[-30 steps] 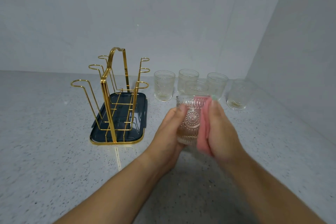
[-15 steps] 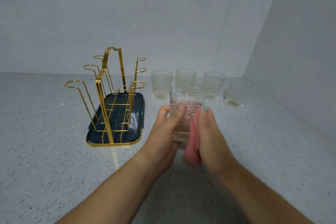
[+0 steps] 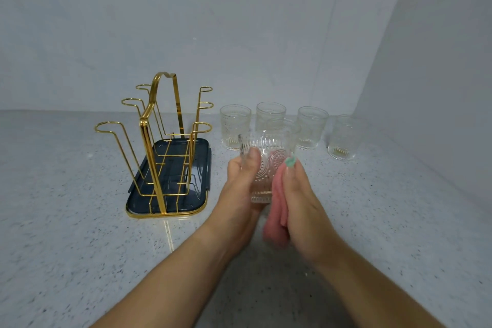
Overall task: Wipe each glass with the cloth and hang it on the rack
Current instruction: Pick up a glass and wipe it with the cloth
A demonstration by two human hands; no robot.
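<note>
glass upright between both hands

your glass [image 3: 267, 168] is rim up, long axis near vertical, held over the tabletop [image 3: 80, 247] just right of the rack [image 3: 159, 146]. left hand [image 3: 239, 189] fingers curl round it, clamped on. right hand [image 3: 302, 205] fingers straight, together, pressing the pink cloth [image 3: 277, 224] to its right side.

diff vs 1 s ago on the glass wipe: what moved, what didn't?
The right hand slid the pink cloth down the side of the glass, from the rim towards the base; the cloth now hangs below it. Nothing was taken or let go. The left hand still grips the glass. The rack holds nothing, and the other glasses are unmoved on the counter.
</note>
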